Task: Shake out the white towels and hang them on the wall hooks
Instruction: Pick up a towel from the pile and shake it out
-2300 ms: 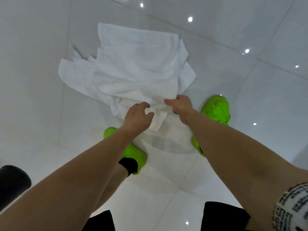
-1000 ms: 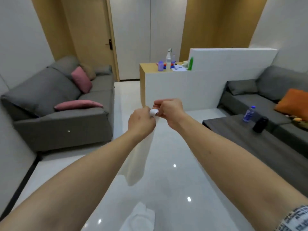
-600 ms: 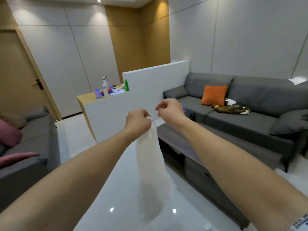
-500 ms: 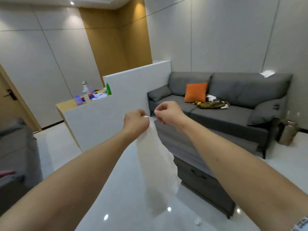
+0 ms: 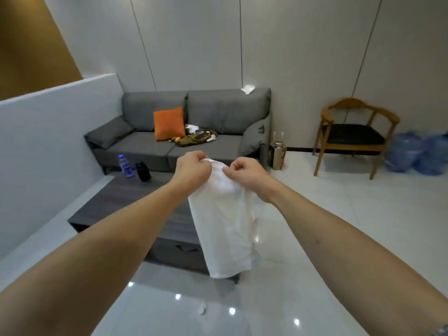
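Note:
A white towel hangs in front of me at chest height, its lower end loose above the floor. My left hand grips the towel's top edge with curled fingers. My right hand pinches the same top edge a short way to the right. Another white cloth hangs on the grey wall above the sofa back; I cannot make out a hook there.
A dark low table stands just behind the towel, with a water bottle and a black cup on it. Beyond is a grey sofa with an orange cushion. A wooden chair and blue water jugs stand at the right.
I lifted the towel off the floor and turned to the right. The sofa now faces me, and my hands have spread slightly along the towel's top edge.

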